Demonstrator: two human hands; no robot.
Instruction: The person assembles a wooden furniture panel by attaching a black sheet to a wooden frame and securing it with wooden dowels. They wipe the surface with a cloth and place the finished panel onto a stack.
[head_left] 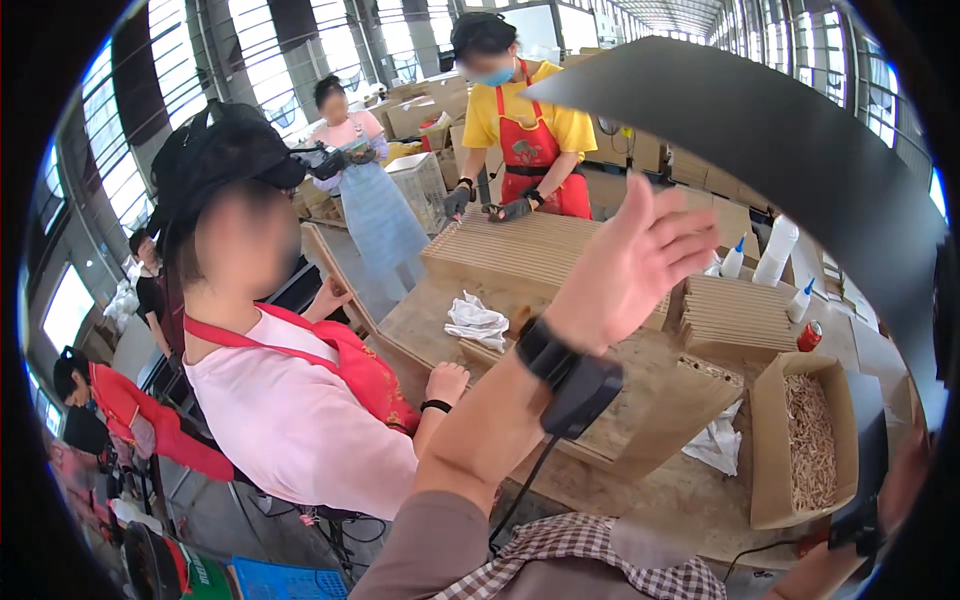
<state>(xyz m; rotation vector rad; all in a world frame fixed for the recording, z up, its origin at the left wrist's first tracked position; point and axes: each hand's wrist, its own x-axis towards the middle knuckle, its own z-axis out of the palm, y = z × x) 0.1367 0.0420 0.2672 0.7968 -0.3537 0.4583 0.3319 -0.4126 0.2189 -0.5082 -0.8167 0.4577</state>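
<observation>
Although crowded with wood parts, shows bare surface along the near side of the table [690,515]; set between several people, probably to be reached from more than one side. Across it, see the long stack [520,245], laid flat with ridges side by side, perhaps to keep edges even, and handled at the far end by a gloved co-worker in yellow [575,112]. At left, notice the board [334,262], touched by a co-worker in pink [290,410], seemingly to steady it. Farther right, find the shorter stack [735,315] and, nearer, a panel [670,420] with holes along one end.

Close by, see the lidless box [770,450], likely put at the near right for easy reach.

Look next at the left hand [650,262]: raised, fingers spread, thumb up, holding nothing, nearest the shorter stack. For the right hand [905,480], blurred at the rim beyond the box, impossible to say whether closed or spread.

Note a crumpled cloth [476,320], blue-tipped bottles [734,260], upright presumably against leaks, and a red can [810,336]. Lastly, see dowels [812,440], boxed perhaps against rolling away.
</observation>
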